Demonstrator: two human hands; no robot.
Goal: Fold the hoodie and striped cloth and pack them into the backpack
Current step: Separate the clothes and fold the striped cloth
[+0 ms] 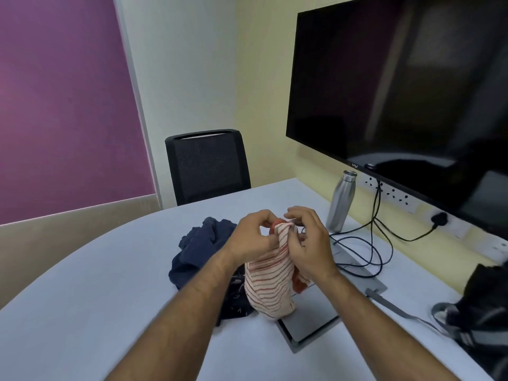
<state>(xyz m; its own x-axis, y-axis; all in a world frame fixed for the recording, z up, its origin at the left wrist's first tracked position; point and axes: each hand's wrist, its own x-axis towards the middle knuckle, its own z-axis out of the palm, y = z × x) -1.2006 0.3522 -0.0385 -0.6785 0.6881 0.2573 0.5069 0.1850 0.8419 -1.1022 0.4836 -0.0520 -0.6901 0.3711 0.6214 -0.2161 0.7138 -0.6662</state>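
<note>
Your left hand [254,237] and right hand [308,240] are both closed in a pinch grip on the top edge of the striped cloth [270,281], the two hands nearly touching. The cloth hangs bunched below your grip, and its lower end appears to rest on the tabletop [82,298]. An orange part shows at its top and right side.

Step in hand, by my judgement: you are finding the edge or corners of the striped cloth to open it out for folding. No fold is made yet. The next move calls for drawing your hands apart along that edge, so the cloth hangs flat, then laying it down on a bare stretch of tabletop.

Left of the striped cloth and just behind it, the dark blue hoodie [198,251] lies crumpled and unfolded. A darker patterned fabric lies right beside the cloth's lower left; I cannot tell whether it belongs to the hoodie. Well to the right of the cloth, at the frame edge, sits the black and grey backpack [478,312], strap trailing toward the cloth.

A grey hinged panel [313,317] lies directly under and right of the cloth. Cables [365,251] and a steel bottle [341,202] stand beyond it, to the right. Behind: an office chair [206,166], a wall screen [398,83], a socket strip [395,195].
</note>
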